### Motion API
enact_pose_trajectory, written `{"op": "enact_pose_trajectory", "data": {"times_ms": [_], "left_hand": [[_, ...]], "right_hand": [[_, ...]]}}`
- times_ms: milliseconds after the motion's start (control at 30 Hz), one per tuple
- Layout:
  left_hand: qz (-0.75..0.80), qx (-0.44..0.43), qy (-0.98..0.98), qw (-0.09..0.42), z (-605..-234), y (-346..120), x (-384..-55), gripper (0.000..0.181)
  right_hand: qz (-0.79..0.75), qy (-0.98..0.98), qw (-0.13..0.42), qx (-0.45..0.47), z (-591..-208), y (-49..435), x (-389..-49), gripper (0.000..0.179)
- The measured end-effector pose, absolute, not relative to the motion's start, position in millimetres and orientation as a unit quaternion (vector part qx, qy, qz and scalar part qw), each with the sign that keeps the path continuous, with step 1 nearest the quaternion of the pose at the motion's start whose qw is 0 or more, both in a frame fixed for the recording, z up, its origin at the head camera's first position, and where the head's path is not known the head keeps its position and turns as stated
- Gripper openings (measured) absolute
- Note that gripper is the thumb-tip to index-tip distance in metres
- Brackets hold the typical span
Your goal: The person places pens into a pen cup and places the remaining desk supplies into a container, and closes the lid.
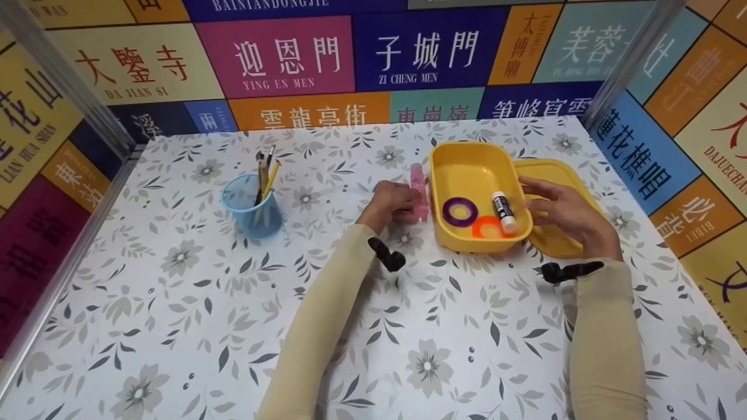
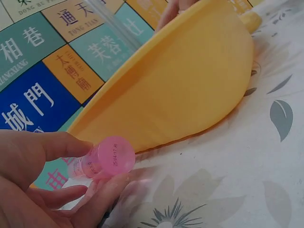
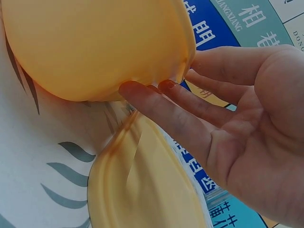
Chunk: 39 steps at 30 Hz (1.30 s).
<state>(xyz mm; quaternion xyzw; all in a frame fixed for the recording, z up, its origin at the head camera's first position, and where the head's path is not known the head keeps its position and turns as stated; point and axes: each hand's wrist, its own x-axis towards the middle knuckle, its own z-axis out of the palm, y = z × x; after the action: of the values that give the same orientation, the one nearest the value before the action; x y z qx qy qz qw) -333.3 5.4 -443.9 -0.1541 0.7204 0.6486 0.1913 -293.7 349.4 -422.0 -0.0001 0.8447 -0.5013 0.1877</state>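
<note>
My left hand pinches a translucent pink tube between thumb and fingers, just left of a yellow box. In the left wrist view the tube's round pink end faces the camera and bears printed digits. On the box's other side, my right hand rests extended fingers against the outer wall. Inside the box lie a purple tape roll, an orange ring-shaped roll and a white glue stick with a dark label.
A yellow lid lies flat under and right of the box. To the left stands a light blue pen cup holding brushes and a yellow pencil. Panels with printed characters border the flowered tabletop at the back and sides.
</note>
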Motion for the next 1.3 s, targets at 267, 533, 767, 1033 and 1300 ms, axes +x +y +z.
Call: {"op": "enact_pose_trajectory", "data": {"times_ms": [267,533,767,1033,1300], "left_hand": [[0.669,-0.149,0.685,0.247,-446.0,-6.5,-334.2,0.008],[0.689,-0.142,0.66,0.264,-438.3,-13.7,-336.1,0.031],[0.695,-0.131,0.66,0.254,-427.0,-13.4,-331.6,0.044],[0.675,-0.093,0.686,0.256,-410.3,-2.8,-324.0,0.049],[0.654,-0.037,0.711,0.255,-400.4,9.8,-312.1,0.047]], "right_hand": [[-0.499,0.845,0.191,-0.005,-424.7,348.2,-291.7,0.064],[-0.492,0.85,0.191,0.003,-421.9,347.7,-292.3,0.062],[-0.484,0.852,0.199,0.011,-421.8,348.2,-293.0,0.062],[-0.482,0.856,0.187,0.0,-420.8,350.0,-293.3,0.063],[-0.494,0.849,0.185,-0.01,-421.5,348.4,-292.8,0.063]]}}
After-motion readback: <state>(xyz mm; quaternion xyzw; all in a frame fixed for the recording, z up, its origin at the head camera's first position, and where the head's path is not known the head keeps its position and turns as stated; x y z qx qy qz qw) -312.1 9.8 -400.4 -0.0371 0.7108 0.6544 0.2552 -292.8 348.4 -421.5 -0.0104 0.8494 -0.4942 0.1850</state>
